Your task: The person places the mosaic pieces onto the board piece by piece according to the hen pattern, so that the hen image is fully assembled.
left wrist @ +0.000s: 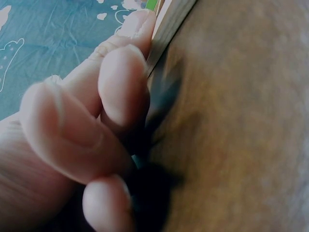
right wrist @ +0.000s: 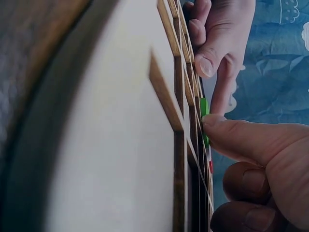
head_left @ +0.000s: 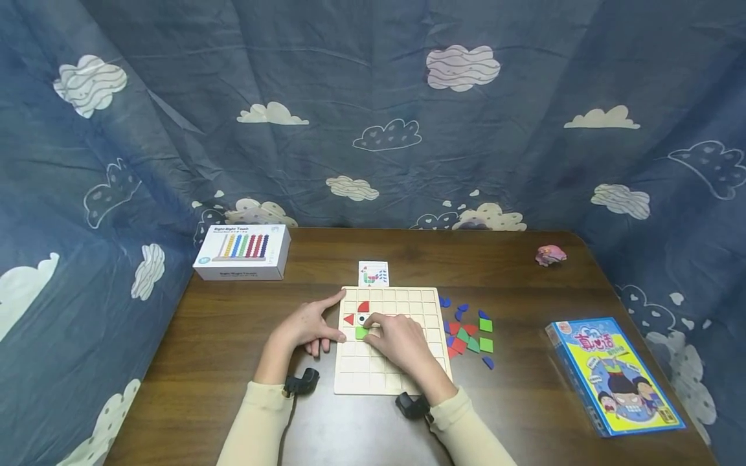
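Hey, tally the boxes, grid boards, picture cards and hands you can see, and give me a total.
Boxes: 2 (white box, yellow-and-blue box)
Grid board: 1
Picture card: 1
Hands: 2 (left hand, right hand)
Total: 6

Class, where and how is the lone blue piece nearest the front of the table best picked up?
Probably from above: the right hand pinches the blue piece across its straight and curved edges. It looks thin and flat, offering mainly its edges, and lies clear of the nearest green square.
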Demonstrator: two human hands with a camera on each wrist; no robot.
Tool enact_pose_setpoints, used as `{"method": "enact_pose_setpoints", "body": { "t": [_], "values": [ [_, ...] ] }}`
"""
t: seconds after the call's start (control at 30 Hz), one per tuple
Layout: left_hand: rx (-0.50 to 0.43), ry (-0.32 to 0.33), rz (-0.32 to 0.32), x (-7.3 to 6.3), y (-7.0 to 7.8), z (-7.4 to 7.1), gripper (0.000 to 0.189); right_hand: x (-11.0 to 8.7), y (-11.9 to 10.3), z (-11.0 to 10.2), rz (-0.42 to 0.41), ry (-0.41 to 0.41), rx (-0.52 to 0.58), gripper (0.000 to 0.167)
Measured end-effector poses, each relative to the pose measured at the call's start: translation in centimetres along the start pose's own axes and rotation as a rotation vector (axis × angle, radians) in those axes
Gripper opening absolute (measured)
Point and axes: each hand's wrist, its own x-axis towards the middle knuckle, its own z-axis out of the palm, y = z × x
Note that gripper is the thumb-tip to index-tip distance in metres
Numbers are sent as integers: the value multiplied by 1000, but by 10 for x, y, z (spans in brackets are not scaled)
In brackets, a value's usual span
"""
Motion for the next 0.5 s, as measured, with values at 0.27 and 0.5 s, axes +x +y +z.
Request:
{"method": "enact_pose_setpoints", "body": {
  "t": [0.27,0.5],
  "values": [
    [-24,-27,17,5,0,1,104,-2,2,0,52,-10,35,19],
    [-14,-3,6,3,-5,-2,105,3,0,2,16,-23,28,20]
  ]
}}
